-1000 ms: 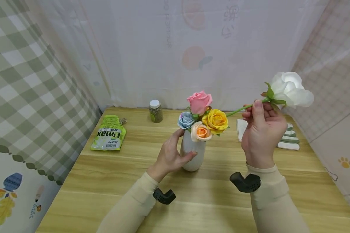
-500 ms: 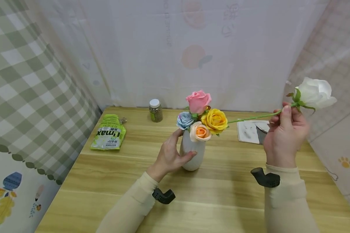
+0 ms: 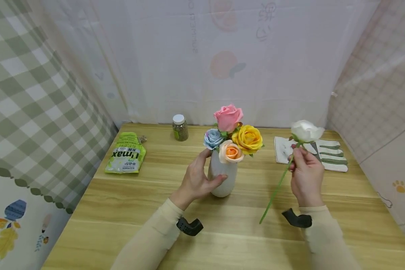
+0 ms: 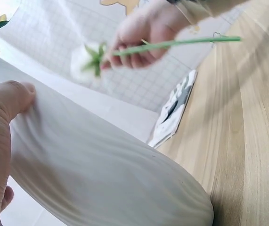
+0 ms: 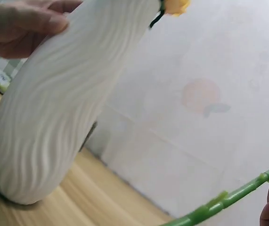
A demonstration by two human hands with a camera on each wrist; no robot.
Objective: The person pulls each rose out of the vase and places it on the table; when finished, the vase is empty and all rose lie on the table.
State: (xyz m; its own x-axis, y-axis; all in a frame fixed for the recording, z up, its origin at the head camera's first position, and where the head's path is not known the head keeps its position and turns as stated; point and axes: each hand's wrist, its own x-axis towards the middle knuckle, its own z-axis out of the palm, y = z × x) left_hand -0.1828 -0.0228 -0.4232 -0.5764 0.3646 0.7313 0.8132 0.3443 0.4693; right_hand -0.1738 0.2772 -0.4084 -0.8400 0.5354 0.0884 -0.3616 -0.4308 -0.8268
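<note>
A white ribbed vase [image 3: 224, 183] stands upright on the table, with my left hand [image 3: 197, 178] gripping its side, thumb across the front. Out of its mouth rise a pink rose [image 3: 228, 117], a yellow rose [image 3: 248, 139], a blue rose [image 3: 213, 138] and a peach rose [image 3: 231, 152]. To the right, my right hand [image 3: 307, 176] pinches a white rose [image 3: 307, 131] just under its bloom. Its long green stem [image 3: 275, 193] slants down to the left, apart from the vase. The left wrist view shows the stem [image 4: 186, 43] running free past the fingers.
Behind the right hand lies a white and green glove [image 3: 332, 157] at the table's right side. A small jar with a white lid [image 3: 180, 129] stands near the back edge. On the left rests a green snack-like bag [image 3: 126, 153]. Hanging curtains [image 3: 155, 75] border the table.
The white rose first went right, its stem end behind the yellow rose. Now the right hand has brought it lower and back left, stem in full view. The left hand stays on the vase.
</note>
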